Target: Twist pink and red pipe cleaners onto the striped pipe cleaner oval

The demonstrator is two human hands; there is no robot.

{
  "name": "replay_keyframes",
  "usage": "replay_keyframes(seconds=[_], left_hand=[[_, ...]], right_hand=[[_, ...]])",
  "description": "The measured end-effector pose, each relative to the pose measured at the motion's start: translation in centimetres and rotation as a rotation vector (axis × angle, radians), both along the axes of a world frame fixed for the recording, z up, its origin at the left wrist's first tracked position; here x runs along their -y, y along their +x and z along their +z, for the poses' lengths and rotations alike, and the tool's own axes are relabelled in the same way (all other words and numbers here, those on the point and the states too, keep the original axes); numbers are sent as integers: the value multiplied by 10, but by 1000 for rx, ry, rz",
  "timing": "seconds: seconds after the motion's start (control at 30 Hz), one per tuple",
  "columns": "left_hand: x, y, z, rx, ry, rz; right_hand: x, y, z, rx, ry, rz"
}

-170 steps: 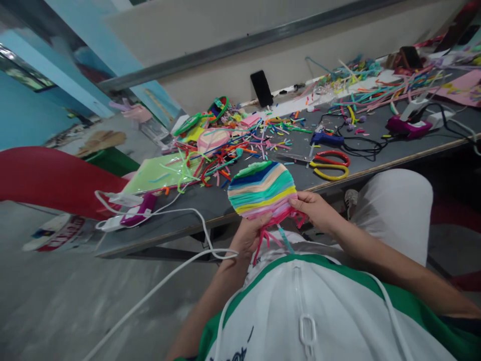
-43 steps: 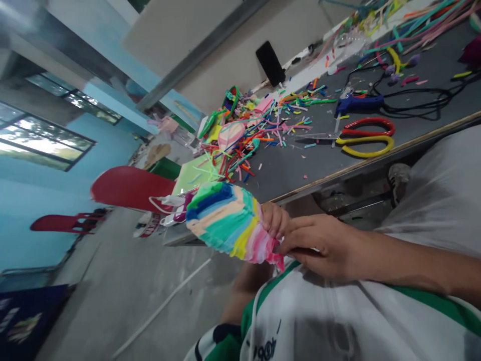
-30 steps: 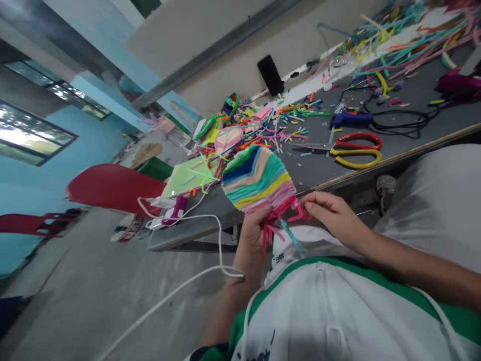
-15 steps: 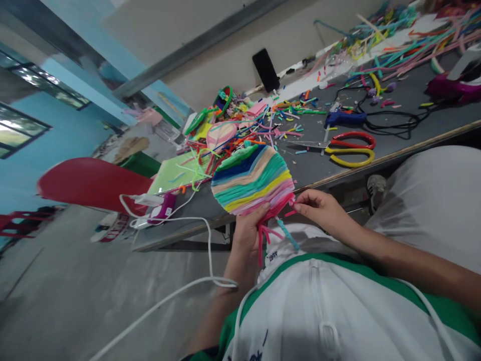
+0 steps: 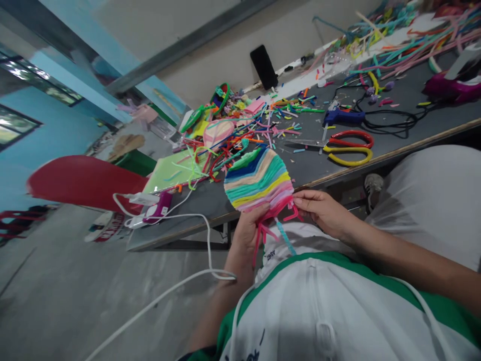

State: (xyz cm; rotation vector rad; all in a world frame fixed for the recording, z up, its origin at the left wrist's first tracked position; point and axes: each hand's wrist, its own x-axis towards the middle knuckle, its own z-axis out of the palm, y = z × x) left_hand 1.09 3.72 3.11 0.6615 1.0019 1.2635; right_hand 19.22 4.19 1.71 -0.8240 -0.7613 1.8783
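A round panel of striped pipe cleaners (image 5: pixel 259 178), banded green, blue, tan, teal, yellow and pink, is held above my lap at the table's front edge. My left hand (image 5: pixel 251 225) grips its lower edge, thumb on the front face and fingers behind. At the lower right edge, my right hand (image 5: pixel 317 206) pinches the pink pipe cleaner end (image 5: pixel 292 206) between thumb and fingertips. More loose pink ends (image 5: pixel 259 238) and a light blue pipe cleaner (image 5: pixel 285 238) dangle below the panel. The panel hides part of my left fingers.
On the grey table (image 5: pixel 311 173) lie scissors (image 5: pixel 345 145) with red and yellow handles, a blue glue gun (image 5: pixel 343 117) and many pipe cleaner scraps. A black phone (image 5: pixel 264 66) leans at the back. A white cable (image 5: pixel 208 245) hangs at the left, near a red chair (image 5: pixel 82 183).
The panel has turned a little and looks narrower. My right fingers have closed in nearer its edge, and the pink end now hangs bent beneath them. The view has shifted slightly.
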Motion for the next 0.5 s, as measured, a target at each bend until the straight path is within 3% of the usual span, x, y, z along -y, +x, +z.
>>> replay_keyframes(seconds=[0.13,0.33,0.5], left_hand=[[1,0,-2,17,15,-45],[2,-1,-7,-45,-53,-20],[0,-7,-12,-4,-123,-15]], right_hand=[[-1,1,1,-67,-93,29],[-5,6,-4,-2,-75,26],[-5,11,-6,-9,-65,183]])
